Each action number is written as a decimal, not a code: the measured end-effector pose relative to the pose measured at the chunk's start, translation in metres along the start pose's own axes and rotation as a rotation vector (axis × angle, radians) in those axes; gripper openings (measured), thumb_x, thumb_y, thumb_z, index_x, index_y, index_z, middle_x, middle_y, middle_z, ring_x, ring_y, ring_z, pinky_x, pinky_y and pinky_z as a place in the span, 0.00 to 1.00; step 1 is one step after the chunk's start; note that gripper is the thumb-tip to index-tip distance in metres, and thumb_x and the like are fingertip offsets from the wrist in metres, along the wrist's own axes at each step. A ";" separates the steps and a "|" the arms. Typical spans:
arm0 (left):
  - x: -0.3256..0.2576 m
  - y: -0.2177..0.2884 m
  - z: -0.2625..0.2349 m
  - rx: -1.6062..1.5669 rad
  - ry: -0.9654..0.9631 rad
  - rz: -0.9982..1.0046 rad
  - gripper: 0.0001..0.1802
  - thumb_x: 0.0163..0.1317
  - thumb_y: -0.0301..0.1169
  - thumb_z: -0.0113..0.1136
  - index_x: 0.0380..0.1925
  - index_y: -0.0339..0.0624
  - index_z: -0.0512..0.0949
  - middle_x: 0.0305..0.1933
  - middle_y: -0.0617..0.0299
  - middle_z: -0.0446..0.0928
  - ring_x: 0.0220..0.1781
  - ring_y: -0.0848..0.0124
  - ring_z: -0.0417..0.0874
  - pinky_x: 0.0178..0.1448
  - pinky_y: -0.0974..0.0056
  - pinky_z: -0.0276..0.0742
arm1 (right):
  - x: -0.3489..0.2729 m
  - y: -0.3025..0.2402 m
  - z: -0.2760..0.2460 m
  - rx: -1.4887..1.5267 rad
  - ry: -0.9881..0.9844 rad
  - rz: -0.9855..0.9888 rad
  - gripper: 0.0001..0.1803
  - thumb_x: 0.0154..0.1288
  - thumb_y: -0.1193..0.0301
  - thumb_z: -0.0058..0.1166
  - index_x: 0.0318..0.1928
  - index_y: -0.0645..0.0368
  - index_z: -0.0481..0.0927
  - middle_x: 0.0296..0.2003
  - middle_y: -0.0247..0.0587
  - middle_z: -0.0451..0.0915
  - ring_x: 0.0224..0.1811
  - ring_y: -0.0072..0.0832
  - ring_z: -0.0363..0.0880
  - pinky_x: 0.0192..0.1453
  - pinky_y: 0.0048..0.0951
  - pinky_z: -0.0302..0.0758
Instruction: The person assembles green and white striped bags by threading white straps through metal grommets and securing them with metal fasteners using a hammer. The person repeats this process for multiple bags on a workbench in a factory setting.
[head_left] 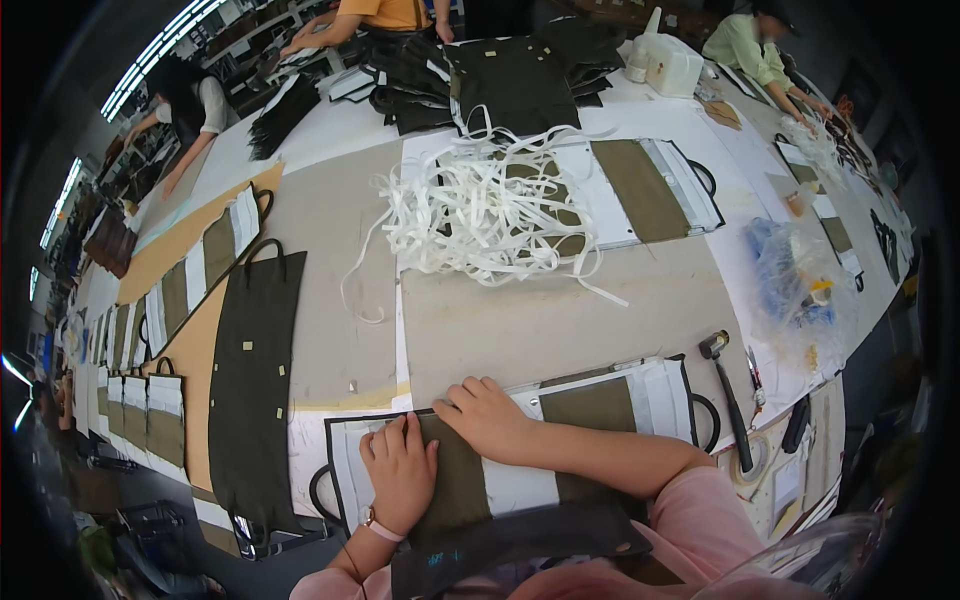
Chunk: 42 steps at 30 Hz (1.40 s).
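A long fabric panel (522,486) in olive and white bands lies crosswise in front of me, with black edging and a black loop handle at each end. My left hand (398,472) rests on its left part, fingers stretched out toward the far edge. Just to the right, my right hand (488,420) reaches across the panel. Its fingers are slightly bent and apart, with the tips at the far edge. No separate object shows in either hand. A dark fabric flap (515,545) covers part of the panel's near side.
A tangled heap of white tape (480,205) lies ahead, beside another banded panel (640,190). To the right are a hammer (728,390) and a clear plastic bag (795,285). A dark fabric piece (255,390) lies left. Several people work around the table.
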<state>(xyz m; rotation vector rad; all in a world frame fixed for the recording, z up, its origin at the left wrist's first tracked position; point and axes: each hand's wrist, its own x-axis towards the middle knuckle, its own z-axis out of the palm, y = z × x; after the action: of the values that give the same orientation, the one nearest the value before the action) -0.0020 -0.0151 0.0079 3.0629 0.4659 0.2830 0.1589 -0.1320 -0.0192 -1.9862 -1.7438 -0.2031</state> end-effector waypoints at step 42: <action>0.016 0.013 0.010 -0.327 -0.123 0.029 0.31 0.58 0.33 0.69 0.63 0.40 0.75 0.57 0.53 0.69 0.59 0.53 0.70 0.68 0.45 0.64 | -0.015 0.028 -0.016 0.092 -0.085 -0.209 0.09 0.55 0.77 0.62 0.38 0.67 0.83 0.36 0.40 0.77 0.40 0.34 0.75 0.41 0.33 0.77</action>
<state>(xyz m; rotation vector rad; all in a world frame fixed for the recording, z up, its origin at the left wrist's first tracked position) 0.0182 -0.0225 0.0012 2.7493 0.3316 0.1523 0.1863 -0.1544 -0.0193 -1.7709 -1.9786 -0.1073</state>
